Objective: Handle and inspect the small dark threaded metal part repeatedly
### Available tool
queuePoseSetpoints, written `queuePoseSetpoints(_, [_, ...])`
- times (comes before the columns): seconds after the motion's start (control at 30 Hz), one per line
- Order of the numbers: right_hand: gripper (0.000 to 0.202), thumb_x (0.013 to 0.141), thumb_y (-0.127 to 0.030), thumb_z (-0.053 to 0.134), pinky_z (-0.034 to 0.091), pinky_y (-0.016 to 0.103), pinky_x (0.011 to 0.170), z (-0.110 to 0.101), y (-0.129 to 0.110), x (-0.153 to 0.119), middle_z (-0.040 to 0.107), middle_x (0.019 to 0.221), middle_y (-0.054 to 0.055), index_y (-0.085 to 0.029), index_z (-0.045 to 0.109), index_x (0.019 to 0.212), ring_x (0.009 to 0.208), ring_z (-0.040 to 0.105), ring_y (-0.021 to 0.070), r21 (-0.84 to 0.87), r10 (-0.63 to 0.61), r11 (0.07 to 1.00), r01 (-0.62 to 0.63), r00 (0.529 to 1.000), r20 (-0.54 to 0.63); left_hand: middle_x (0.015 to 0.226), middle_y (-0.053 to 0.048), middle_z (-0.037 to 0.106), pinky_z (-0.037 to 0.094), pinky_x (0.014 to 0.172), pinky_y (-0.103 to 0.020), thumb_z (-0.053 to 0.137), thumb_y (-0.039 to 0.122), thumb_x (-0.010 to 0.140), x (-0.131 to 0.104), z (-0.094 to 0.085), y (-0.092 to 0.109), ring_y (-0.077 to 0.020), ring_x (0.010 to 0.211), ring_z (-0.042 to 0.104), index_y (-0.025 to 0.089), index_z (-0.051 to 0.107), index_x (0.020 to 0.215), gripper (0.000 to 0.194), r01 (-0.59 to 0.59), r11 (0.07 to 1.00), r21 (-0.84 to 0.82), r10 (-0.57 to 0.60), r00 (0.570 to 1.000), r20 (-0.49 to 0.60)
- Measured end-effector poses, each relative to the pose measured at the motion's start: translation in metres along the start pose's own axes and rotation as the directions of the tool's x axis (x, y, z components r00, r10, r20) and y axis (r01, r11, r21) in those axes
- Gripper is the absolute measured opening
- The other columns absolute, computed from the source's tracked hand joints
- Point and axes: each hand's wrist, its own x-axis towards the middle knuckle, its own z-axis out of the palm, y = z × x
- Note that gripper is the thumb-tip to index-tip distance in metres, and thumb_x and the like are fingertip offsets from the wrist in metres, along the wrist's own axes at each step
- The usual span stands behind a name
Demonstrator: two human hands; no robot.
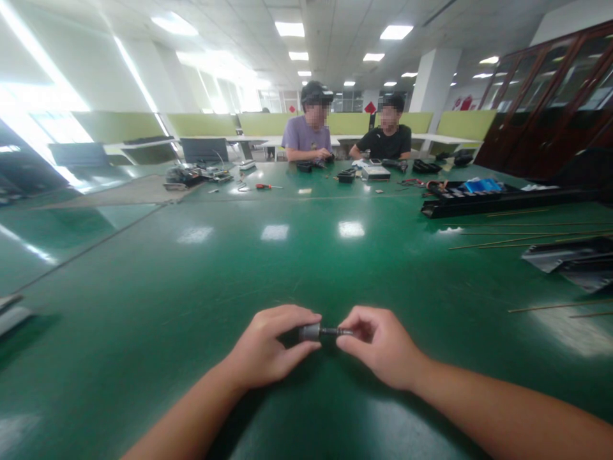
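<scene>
A short grey metal cylinder point(310, 331) with a thin dark shaft point(330, 331) lies sideways between my hands, just above or on the green tabletop; I cannot tell which. My left hand point(268, 345) is closed around the cylinder, thumb below and fingers above. At the shaft's right end, my right hand point(378, 345) pinches with thumb and forefinger. The shaft points from the cylinder toward the right hand. Whether cylinder and shaft are one piece or two does not show, and my right fingers partly cover the tip.
A red-handled screwdriver point(265, 186) lies farther back, right of a heap of parts point(191, 175). Thin rods point(527, 241) and black metal rails point(483, 202) lie at right. Two people point(309, 131) sit across the green table point(230, 275). A pale object point(12, 316) sits at the left edge.
</scene>
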Motion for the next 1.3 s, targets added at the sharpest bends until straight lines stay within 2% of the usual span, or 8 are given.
queuePoseSetpoints(1.3, [0.009, 0.077, -0.024, 0.070, 0.044, 0.026, 0.061, -0.0010, 0.0004, 0.0009, 0.066, 0.071, 0.002, -0.015, 0.068, 0.079, 0.062, 0.055, 0.0140, -0.016, 0.019, 1.000, -0.019, 0.999, -0.030, 0.100, -0.004, 0.075, 0.058, 0.083, -0.024, 0.077, 0.023, 0.081, -0.0017, -0.0032, -0.0055, -0.0152, 0.088, 0.072, 0.021, 0.071, 0.109, 0.029, 0.008, 1.000, 0.027, -0.008, 1.000, -0.014])
